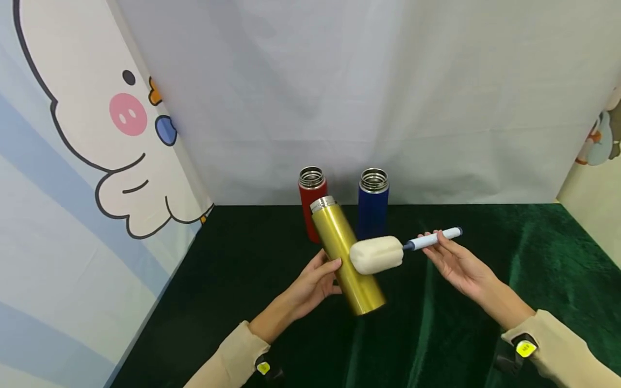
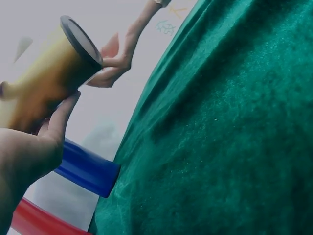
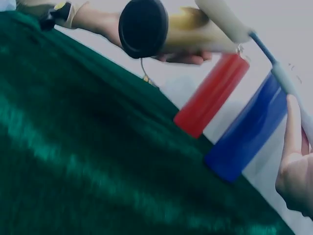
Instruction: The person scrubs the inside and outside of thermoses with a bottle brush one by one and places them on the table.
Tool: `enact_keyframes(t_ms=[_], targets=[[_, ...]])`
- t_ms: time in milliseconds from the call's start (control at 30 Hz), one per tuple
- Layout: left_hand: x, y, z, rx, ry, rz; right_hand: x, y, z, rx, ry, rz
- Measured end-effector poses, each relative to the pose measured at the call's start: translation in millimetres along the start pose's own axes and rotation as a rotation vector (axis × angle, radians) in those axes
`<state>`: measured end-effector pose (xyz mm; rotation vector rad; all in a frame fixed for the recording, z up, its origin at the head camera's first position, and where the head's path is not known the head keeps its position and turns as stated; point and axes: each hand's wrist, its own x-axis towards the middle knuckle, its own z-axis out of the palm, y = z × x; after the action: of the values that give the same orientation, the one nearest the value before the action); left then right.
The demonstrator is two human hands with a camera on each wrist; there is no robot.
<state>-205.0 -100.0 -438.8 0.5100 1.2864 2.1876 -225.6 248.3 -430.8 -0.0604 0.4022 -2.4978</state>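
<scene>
A yellow-gold bottle (image 1: 346, 258), lidless with a bare metal neck, is held tilted above the table by my left hand (image 1: 312, 285). Thumb and fingers wrap its side, as the left wrist view also shows at the bottle's body (image 2: 49, 78). My right hand (image 1: 458, 264) grips the white handle of a sponge bottle brush (image 1: 377, 255) between thumb and fingers. In the head view the cream sponge head overlaps the gold bottle's side; the right wrist view shows the sponge (image 3: 222, 18) close by the bottle. Whether they touch I cannot tell.
Behind the gold bottle stand a red bottle (image 1: 312, 199) and a blue bottle (image 1: 373, 207), both upright with open mouths. Dark green velvet cloth (image 1: 271, 231) covers the table. A pale curtain (image 1: 436, 108) hangs at the back, with a cartoon-printed sheet (image 1: 87, 226) on the left.
</scene>
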Motion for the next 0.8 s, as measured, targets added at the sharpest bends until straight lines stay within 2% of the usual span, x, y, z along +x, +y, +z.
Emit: enact_keyframes(t_ms=[200,333,500,567,800], targets=[[0.2,2.7,-1.8,-0.022,0.014,0.030,-8,-9,-14,-0.098,-0.115,0.024],[0.8,3.4,-0.5,-0.049,0.022,0.030,-11,-15,-20,-0.126,-0.165,0.037],[0.8,1.9,-0.5,-0.046,0.045,-0.002,-11,-19,-21,-0.075,-0.176,0.043],[0.8,0.4,-1.0,-0.032,0.035,-0.022,-8,-20,-18,-0.048,-0.169,0.031],[0.1,-8.1,2.0,0.043,-0.090,-0.097,15,-20,8,0.103,-0.113,-0.064]])
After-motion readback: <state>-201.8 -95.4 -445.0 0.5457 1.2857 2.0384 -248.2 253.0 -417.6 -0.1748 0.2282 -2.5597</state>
